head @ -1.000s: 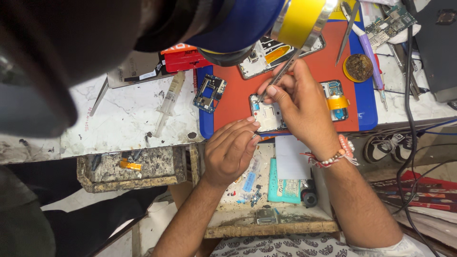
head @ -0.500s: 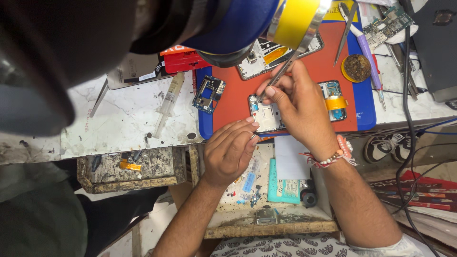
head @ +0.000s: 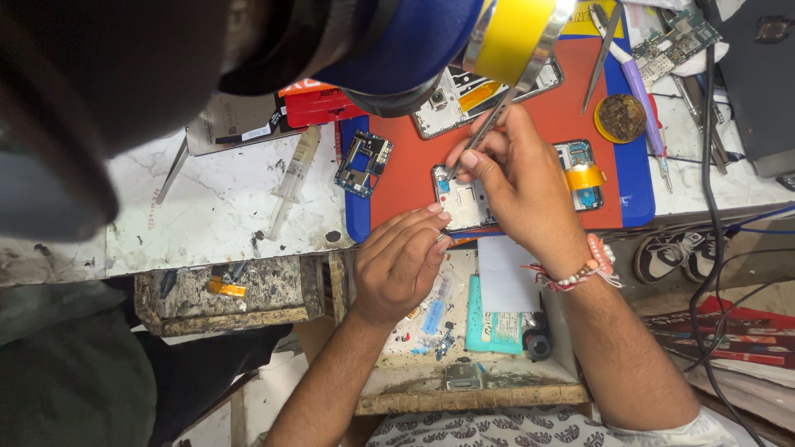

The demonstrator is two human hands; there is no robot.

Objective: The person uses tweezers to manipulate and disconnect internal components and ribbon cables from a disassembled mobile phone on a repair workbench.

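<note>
Centre frame: opened silver phone chassis [head: 465,197] lies on red rubber work mat [head: 414,165] atop the desk. Right hand [head: 517,186] pinches slim metal tweezers [head: 489,132], tips down inside chassis. Left hand [head: 402,261], fingers curled, steadies chassis's near edge. Step judged: picking at an internal part; steady tips needed.

A red rectangular package [head: 319,103] lies at the worktop's far edge, beside a grey card with a white label [head: 228,124]. A teal rectangular packet [head: 493,319] sits in the open drawer below.
</note>
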